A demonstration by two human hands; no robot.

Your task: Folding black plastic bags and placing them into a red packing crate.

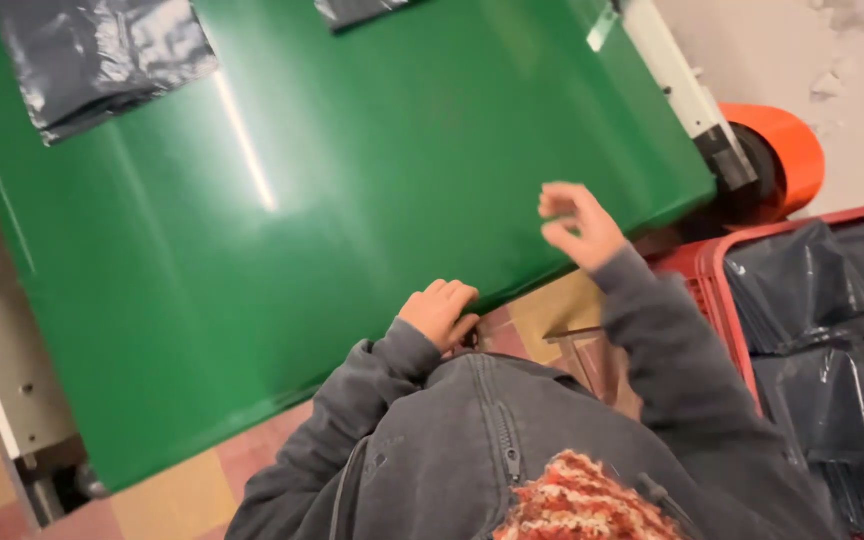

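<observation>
Centrally, left hand [439,312] is resting curled on the green conveyor belt [252,250] edge; right hand [577,228] is hovering half-open, empty; dark bags [102,55] are lying upper left, more filling the red crate [722,290] at right.

This looks like a packing or sorting place, like a warehouse. A wide green belt [282,230] fills most of the frame, with an orange roller [787,150] at its upper right end. Grey plastic bags [102,55] lie on it at upper left. More bags fill a red crate [712,262] at right.
</observation>
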